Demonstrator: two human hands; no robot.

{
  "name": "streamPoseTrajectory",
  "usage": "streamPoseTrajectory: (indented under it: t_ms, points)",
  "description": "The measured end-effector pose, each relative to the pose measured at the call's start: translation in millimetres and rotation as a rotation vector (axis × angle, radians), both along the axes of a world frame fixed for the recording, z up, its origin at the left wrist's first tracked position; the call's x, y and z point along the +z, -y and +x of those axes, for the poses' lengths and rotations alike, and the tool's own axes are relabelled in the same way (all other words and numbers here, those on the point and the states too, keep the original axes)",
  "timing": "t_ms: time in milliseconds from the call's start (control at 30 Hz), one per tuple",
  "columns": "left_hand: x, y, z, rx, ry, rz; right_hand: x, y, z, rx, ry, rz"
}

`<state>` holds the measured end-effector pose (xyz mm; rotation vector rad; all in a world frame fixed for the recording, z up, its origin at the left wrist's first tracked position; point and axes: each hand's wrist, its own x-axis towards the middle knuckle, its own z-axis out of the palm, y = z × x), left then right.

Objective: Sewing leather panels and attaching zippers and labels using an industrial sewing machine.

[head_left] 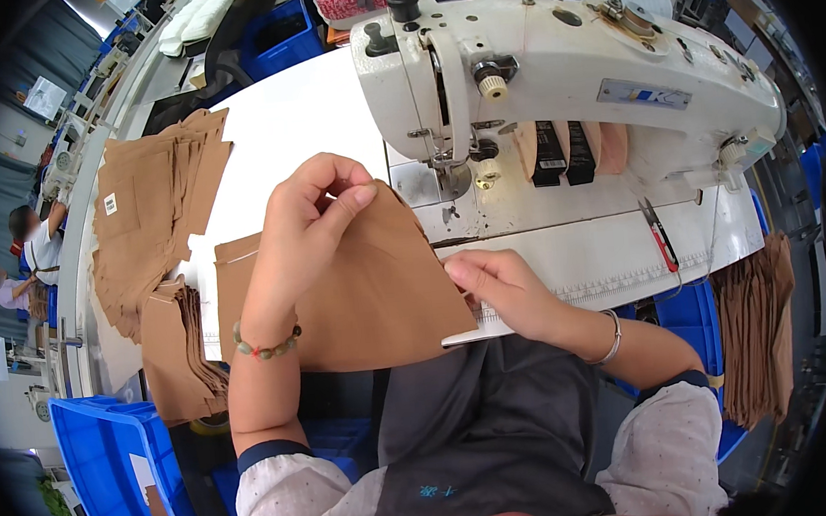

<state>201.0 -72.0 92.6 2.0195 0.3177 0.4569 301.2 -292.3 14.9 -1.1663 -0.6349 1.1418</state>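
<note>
A brown fabric panel (367, 295) lies over the front of the white sewing table, its near edge hanging past the table's edge. At its upper corner, just left of the needle area, my left hand (317, 212) pinches the cloth between thumb and fingers. My right hand (505, 288) is closed at the panel's right edge, thumb on top; its fingertips are partly hidden. Beyond both hands stands a white sewing machine (554, 72), whose presser foot (450, 179) is close to the panel's upper corner but apart from it.
Stacked brown pieces (151, 196) and a second pile (182, 349) lie at left. Small red-handled thread snips (661, 238) rest on the right. Black labels (577, 153) sit under the machine arm. Blue bins (119, 465) flank me; more brown pieces (756, 328) hang at right.
</note>
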Motion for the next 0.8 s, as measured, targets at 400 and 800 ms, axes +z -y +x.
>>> streamPoseTrajectory:
  t_ms: [400,800]
  points:
    - [12,-11,-42,0.022,0.138,-0.273,17,5,-6,0.014,0.537,-0.085]
    - [79,-10,-43,0.361,0.251,1.059,50,-73,-98,0.097,0.043,0.167]
